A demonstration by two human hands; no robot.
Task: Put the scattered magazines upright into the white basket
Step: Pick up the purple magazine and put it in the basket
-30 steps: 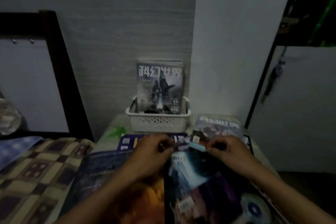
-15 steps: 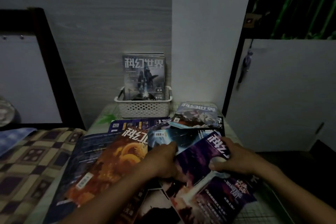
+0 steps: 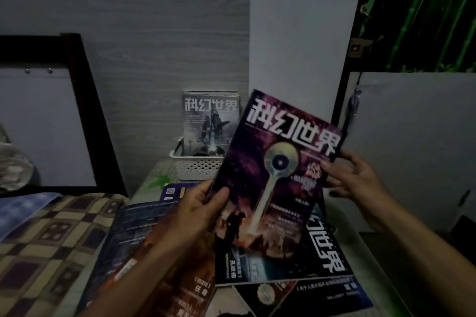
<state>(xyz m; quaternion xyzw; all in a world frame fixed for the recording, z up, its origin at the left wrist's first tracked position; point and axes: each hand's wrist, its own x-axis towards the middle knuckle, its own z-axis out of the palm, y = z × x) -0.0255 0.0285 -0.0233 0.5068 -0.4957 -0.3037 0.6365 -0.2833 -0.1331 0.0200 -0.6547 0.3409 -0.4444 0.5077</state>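
Note:
A purple magazine [image 3: 278, 170] with white title letters is lifted above the table, cover facing me and tilted to the right. My left hand [image 3: 203, 203] grips its left edge, thumb on the cover. My right hand [image 3: 358, 177] touches its right edge with the fingers spread. Behind it at the wall stands the white basket [image 3: 193, 167], with a grey magazine [image 3: 210, 123] upright inside. Several other magazines lie flat on the table: a black one [image 3: 319, 257] under the lifted one, an orange one [image 3: 185, 280] and a dark blue one [image 3: 136, 224] to the left.
A bed with a checkered cover [image 3: 49, 234] lies at the left, its dark frame [image 3: 85, 100] behind. A white panel [image 3: 417, 141] stands at the right. A blue leaflet [image 3: 175, 192] lies in front of the basket.
The purple magazine lay flat among the others half a second ago; both hands have raised it off the pile to face me. The camera view has risen a little.

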